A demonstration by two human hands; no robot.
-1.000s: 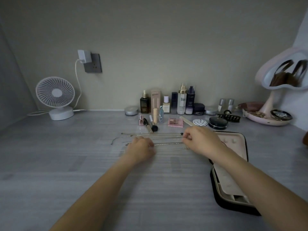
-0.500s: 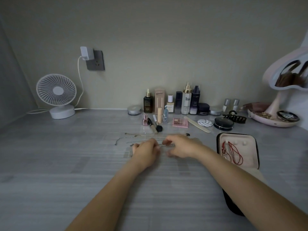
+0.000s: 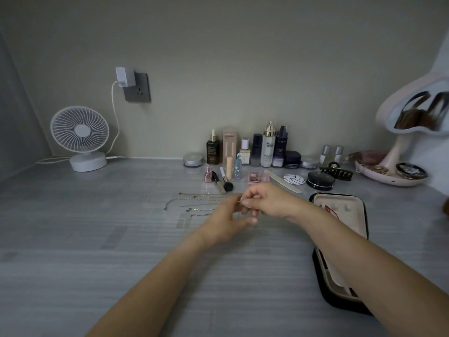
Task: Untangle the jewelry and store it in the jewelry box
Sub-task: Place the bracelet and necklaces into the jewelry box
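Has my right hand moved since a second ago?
Yes. The right hand moved left, away from the jewelry box, toward the left hand.

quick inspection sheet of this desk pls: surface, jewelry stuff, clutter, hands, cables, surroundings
surface: grey wood-grain desk, dim light.
job's things: chains laid in rows on desk; box open at right, red cord in its lid.
clutter: bottles along wall; brush, palette, nail file, compact, hair claw in front.
grippers: right hand pinches a small piece; left hand beside it, blurred, grip unclear.
cables: white cable runs from charger in socket down behind fan.
surroundings: fan at left, mirror at right.
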